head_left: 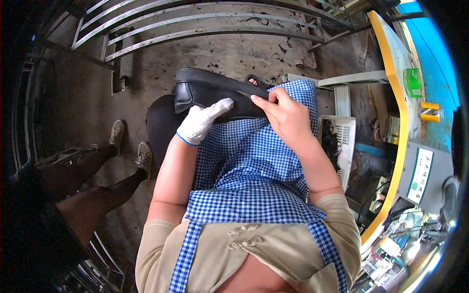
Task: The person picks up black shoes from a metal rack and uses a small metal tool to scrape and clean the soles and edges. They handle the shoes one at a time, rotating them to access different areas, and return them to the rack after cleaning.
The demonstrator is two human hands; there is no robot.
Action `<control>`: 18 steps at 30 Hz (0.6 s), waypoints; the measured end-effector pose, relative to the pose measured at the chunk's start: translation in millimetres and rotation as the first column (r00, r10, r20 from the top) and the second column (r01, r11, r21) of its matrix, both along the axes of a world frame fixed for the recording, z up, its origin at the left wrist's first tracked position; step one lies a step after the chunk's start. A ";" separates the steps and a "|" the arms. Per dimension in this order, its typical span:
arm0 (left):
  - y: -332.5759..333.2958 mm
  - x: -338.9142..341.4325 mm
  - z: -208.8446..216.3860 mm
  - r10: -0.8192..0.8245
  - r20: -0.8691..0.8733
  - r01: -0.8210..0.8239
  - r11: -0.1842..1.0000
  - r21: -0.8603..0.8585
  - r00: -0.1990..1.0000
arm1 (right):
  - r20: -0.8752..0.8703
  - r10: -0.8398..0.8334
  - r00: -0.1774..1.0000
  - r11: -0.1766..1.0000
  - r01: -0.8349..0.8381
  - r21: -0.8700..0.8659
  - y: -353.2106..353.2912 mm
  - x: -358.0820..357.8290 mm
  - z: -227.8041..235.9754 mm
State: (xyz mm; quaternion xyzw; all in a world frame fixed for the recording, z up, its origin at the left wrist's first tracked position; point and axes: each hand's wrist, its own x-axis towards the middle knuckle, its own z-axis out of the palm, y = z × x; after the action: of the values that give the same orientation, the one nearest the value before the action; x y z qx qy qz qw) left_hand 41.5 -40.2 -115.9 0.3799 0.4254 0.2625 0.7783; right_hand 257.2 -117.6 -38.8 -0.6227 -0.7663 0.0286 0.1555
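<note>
Across my lap lies a black shoe (210, 90), sole edge turned away from me, its rounded shiny end to the left. My left hand (202, 119), in a white knit glove with a blue cuff edge, grips the near side, thumb stretched along the upper. My bare right hand (288, 115) is closed at the shoe's right end. Between its thumb and fingers a small thin metal tool (244, 94) points left against the shoe; its exact kind is hard to make out. A blue-and-white checked apron (254, 146) lies under the shoe and forearms.
A metal rack (215, 34) spans the far side. At right stand a yellow-edged workbench (401, 112) and a white plastic basket (346, 146) holding dark scraps. Another person's legs and shoes (143, 156) are at left. Dark scraps litter the floor (161, 58).
</note>
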 end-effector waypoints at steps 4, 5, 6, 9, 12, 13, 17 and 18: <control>-1.2 -0.1 0.1 -0.018 0.015 0.017 0.997 0.080 1.000 | -0.025 -0.001 1.000 0.998 0.002 0.064 -1.2 -1.8 -8.6; -1.5 -0.2 5.2 -0.048 -0.034 0.050 0.996 0.076 0.998 | -0.044 -0.008 0.999 0.995 0.012 0.101 1.1 -3.8 -14.6; -1.1 -0.5 16.2 -0.076 -0.082 0.081 0.994 0.071 0.994 | -0.063 -0.013 0.998 0.990 0.021 0.138 3.6 -4.8 -18.3; -3.6 -0.7 14.5 -0.083 -0.078 0.090 0.992 0.092 0.994 | -0.161 -0.033 0.986 0.991 0.053 0.122 3.3 -1.7 -14.3; -3.1 -1.1 11.1 -0.050 -0.026 0.051 0.996 0.071 0.998 | -0.179 -0.070 0.981 0.994 0.084 0.070 -4.2 4.8 -4.8; -3.0 -0.8 11.1 -0.040 -0.013 0.041 0.998 0.052 0.999 | -0.135 -0.079 0.988 0.996 0.083 0.021 -9.0 7.7 0.1; -2.1 -0.7 12.7 -0.037 -0.038 0.038 0.999 0.034 0.999 | -0.100 -0.071 0.992 0.997 0.070 -0.009 -20.3 6.6 7.9; -2.9 0.4 18.3 -0.033 -0.027 0.034 0.999 0.037 0.999 | -0.082 -0.071 0.994 0.997 0.072 0.002 -20.6 5.2 7.9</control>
State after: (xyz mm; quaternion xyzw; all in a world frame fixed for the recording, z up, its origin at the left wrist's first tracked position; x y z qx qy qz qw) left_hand 41.8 -43.1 -97.6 0.4048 0.4244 0.2523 0.7697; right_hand 262.4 -138.1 -31.0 -0.6477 -0.7366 0.0465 0.1890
